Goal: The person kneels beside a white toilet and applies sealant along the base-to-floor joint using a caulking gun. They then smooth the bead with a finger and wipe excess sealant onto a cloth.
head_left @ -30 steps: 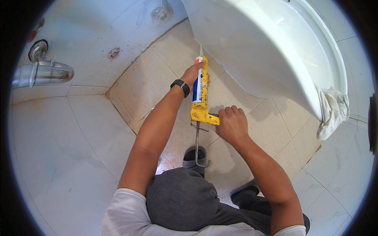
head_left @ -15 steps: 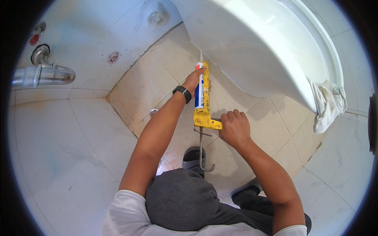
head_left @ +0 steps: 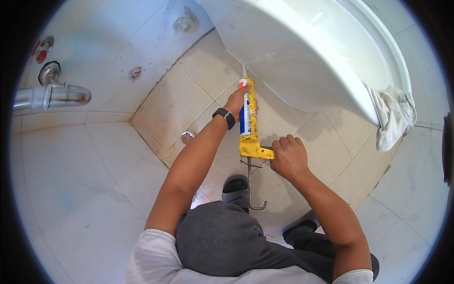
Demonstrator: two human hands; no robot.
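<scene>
A yellow caulking gun [head_left: 251,124] with a white, blue and red sealant cartridge [head_left: 244,113] in it points away from me over the tiled floor. My left hand [head_left: 239,102] is wrapped round its barrel near the front. Round the gun's handle at the rear, my right hand [head_left: 289,155] is closed; the trigger is mostly hidden. The pale nozzle [head_left: 245,71] reaches the lower edge of a large white ceramic fixture [head_left: 283,71], where it meets the floor; whether it touches cannot be made out. The hooked metal rod [head_left: 250,187] sticks out behind, toward me.
A whitish cloth [head_left: 395,116] hangs over the fixture's right rim. A chrome pipe [head_left: 68,94] juts from the left wall. In the beige floor [head_left: 184,104] is a small round metal fitting [head_left: 187,137]. My slippered foot [head_left: 235,187] is below the rod.
The caulking gun, held in both hands, has shifted slightly right and toward me, its nozzle staying along the fixture's lower edge. The view has also moved a little.
</scene>
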